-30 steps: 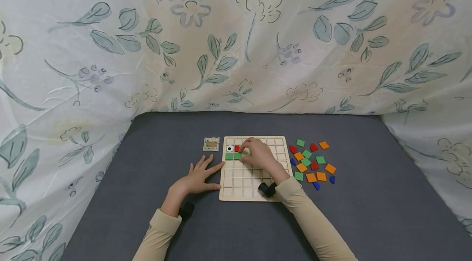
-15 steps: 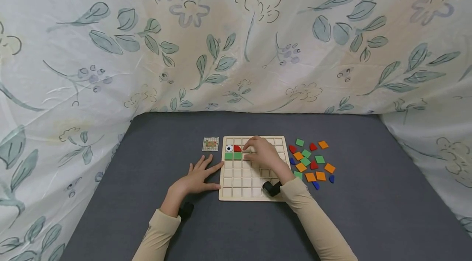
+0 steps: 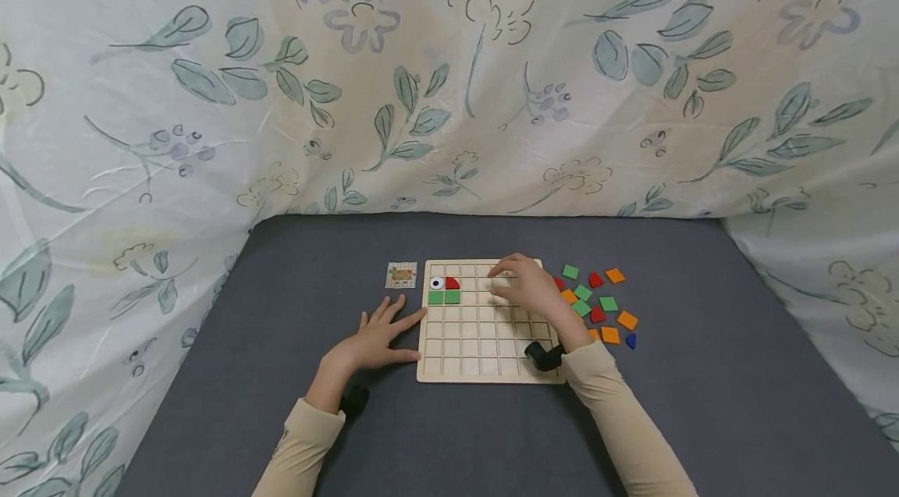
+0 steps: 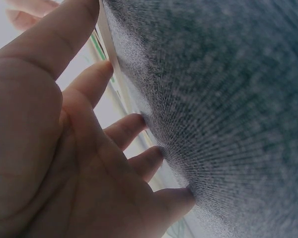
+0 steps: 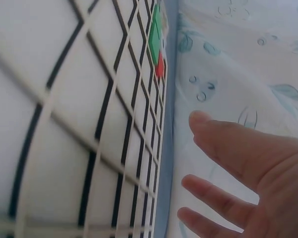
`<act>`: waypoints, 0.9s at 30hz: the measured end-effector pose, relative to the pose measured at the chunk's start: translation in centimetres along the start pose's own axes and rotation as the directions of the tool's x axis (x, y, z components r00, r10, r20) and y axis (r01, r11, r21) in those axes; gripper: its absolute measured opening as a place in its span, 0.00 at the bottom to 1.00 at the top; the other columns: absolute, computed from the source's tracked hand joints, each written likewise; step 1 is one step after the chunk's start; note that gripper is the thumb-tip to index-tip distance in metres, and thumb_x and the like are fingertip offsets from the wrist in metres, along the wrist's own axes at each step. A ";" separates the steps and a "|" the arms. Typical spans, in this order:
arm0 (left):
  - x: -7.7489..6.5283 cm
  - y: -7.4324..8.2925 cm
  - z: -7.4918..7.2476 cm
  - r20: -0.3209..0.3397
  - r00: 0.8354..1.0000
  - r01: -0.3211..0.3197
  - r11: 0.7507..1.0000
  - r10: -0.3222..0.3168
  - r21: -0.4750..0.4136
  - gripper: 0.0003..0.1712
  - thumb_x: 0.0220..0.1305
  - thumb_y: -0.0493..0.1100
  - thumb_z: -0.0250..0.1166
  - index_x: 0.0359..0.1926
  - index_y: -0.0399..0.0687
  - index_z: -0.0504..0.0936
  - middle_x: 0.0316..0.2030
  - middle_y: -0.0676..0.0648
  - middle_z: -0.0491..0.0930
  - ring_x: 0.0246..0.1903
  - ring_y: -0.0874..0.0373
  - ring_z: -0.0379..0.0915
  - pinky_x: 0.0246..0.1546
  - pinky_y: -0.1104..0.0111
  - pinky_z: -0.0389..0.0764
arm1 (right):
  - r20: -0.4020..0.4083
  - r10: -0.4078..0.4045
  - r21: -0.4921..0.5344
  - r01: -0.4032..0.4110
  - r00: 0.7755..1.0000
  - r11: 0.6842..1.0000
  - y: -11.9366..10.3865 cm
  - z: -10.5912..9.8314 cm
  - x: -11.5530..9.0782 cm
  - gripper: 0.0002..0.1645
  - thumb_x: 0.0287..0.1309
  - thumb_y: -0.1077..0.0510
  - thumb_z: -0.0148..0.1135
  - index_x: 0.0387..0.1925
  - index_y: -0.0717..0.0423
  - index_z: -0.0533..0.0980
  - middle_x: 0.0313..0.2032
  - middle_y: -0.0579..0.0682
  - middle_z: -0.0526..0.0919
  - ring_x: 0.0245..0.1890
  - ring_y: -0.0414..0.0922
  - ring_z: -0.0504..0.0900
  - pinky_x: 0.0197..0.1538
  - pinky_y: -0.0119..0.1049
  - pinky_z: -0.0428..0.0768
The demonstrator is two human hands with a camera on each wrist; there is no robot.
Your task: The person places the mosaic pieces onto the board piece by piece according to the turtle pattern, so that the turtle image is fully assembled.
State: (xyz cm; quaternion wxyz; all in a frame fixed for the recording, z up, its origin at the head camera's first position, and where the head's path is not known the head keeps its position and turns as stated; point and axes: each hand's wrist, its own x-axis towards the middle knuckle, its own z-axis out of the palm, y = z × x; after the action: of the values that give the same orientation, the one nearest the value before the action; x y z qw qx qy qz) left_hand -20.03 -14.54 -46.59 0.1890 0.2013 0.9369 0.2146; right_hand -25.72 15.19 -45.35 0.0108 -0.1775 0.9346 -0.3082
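Observation:
A wooden grid board [image 3: 477, 360] lies on the dark cloth. In its upper left cells sit a white eye tile [image 3: 437, 283], a red quarter-round tile [image 3: 453, 283] and two green square tiles [image 3: 445, 297]. My left hand [image 3: 372, 341] rests with fingers spread, thumb and index finger touching the board's left edge; the left wrist view shows those fingertips [image 4: 107, 67] along the edge. Over the upper right part of the board hovers my right hand [image 3: 530, 286], thumb and fingers apart. The right wrist view shows nothing between that hand's fingers [image 5: 223, 134].
Right of the board lie several loose tiles: green [image 3: 608, 304], orange [image 3: 628, 320], red [image 3: 596, 279] and blue [image 3: 631, 341]. Some are hidden behind the right hand. A small picture card [image 3: 402, 275] lies by the board's upper left corner. A patterned curtain [image 3: 492, 130] hangs behind the table.
My right hand has moved right, away from the red tile, which now shows fully in its cell beside the eye tile. The left hand has stayed in place.

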 end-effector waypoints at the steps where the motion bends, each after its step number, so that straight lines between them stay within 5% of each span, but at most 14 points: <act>1: 0.0 0.0 0.0 -0.001 1.000 -0.001 1.000 0.001 -0.001 0.43 0.56 0.60 0.63 0.70 0.63 0.57 0.72 0.40 0.42 0.70 0.38 0.28 0.62 0.36 0.35 | -0.003 0.009 0.010 -0.009 1.000 1.000 0.2 -0.3 -0.2 0.15 0.54 0.53 0.66 0.44 0.51 0.81 0.56 0.57 0.73 0.58 0.58 0.69 0.53 0.57 0.71; 13: 0.1 0.1 0.0 0.000 1.000 0.003 1.000 -0.003 0.000 0.43 0.56 0.60 0.63 0.70 0.63 0.57 0.72 0.40 0.42 0.70 0.38 0.28 0.62 0.36 0.35 | -0.087 -0.026 -0.006 0.026 0.996 1.000 3.6 -2.7 -2.4 0.15 0.53 0.56 0.66 0.44 0.55 0.80 0.53 0.60 0.73 0.54 0.61 0.71 0.49 0.57 0.73; 27: 0.1 -0.1 0.1 -0.002 1.000 0.004 1.000 -0.004 0.002 0.43 0.56 0.60 0.63 0.70 0.63 0.57 0.72 0.40 0.42 0.70 0.38 0.27 0.62 0.35 0.35 | -0.055 0.041 0.000 -0.041 0.998 0.999 7.4 -6.4 -5.2 0.18 0.57 0.54 0.64 0.48 0.57 0.79 0.59 0.64 0.68 0.59 0.64 0.64 0.55 0.64 0.64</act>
State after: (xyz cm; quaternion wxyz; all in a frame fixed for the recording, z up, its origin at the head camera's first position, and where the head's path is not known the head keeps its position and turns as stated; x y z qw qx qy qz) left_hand -20.10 -14.54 -46.72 0.1883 0.1996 0.9377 0.2133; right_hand -24.10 26.18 -44.92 -0.0086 -0.1499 0.9382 -0.3119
